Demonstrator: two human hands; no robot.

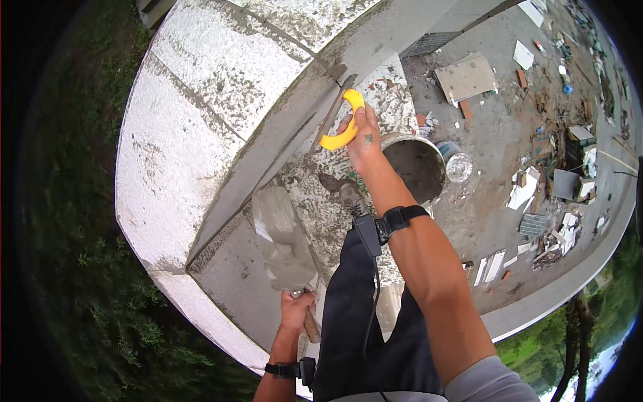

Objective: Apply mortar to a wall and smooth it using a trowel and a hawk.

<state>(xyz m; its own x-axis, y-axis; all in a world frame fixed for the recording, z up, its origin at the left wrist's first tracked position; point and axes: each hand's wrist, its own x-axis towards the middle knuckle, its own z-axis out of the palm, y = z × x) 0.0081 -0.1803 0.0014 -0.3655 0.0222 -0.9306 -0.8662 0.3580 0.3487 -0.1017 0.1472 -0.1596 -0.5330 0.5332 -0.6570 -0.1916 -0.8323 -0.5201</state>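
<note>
My right hand [364, 141] is wrapped round the curved yellow handle of a plastering trowel [353, 98]. Its narrow blade, seen nearly edge-on, lies along or very close to the grey rendered face of the low wall [295, 120]; contact is hard to make out. Lower down, my left hand [293, 312] grips the handle of a broad, flat-bladed trowel [271, 208]. A lump of wet grey mortar [289, 260] rests on that blade. Right of my right forearm stands a bucket [442, 161] with grey mortar inside, partly covered by the arm.
Mortar-splattered white boards [315, 214] lie underfoot, with my shoe on them. Beside the bucket is a smaller pail [459, 167]. Cardboard [465, 77], bricks and broken white pieces litter the concrete floor to the right. Beyond the white wall top [181, 134], greenery lies at the left.
</note>
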